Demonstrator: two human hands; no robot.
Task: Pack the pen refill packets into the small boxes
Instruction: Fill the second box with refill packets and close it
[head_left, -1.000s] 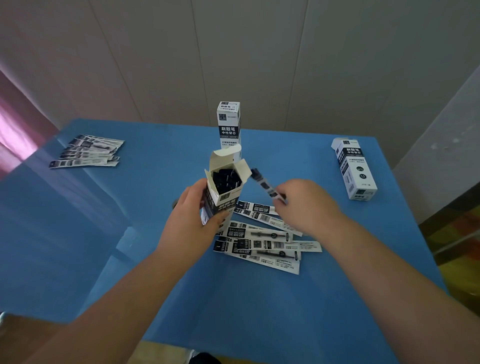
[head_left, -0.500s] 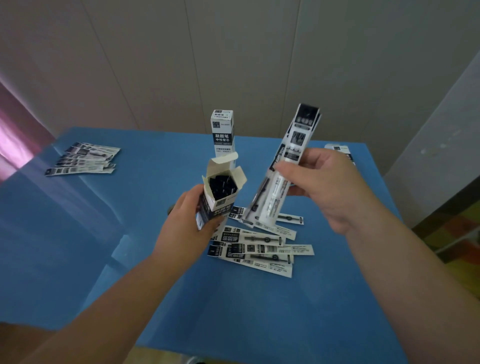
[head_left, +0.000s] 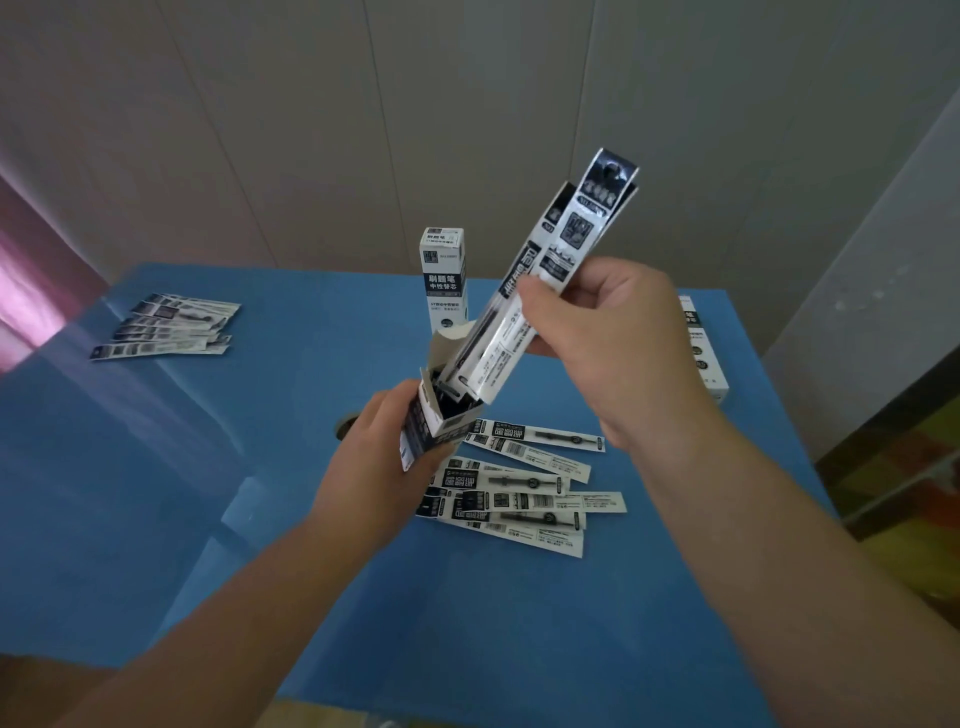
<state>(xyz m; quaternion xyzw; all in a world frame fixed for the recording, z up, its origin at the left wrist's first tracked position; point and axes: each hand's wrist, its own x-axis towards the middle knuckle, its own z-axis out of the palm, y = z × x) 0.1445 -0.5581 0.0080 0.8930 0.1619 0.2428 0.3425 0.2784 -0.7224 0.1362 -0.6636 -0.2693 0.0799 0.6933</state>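
My left hand (head_left: 379, 467) grips the open box (head_left: 436, 421) above the bench (head_left: 156, 467). My right hand (head_left: 597, 332) pinches the refill packets (head_left: 524, 296), lower ends just entering the box mouth. I should keep the box upright, line the packets up and slide them straight down past the flap.

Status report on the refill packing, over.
Left hand grips open box. Right hand holds refill packets, lower ends at box mouth. Nothing blocking.
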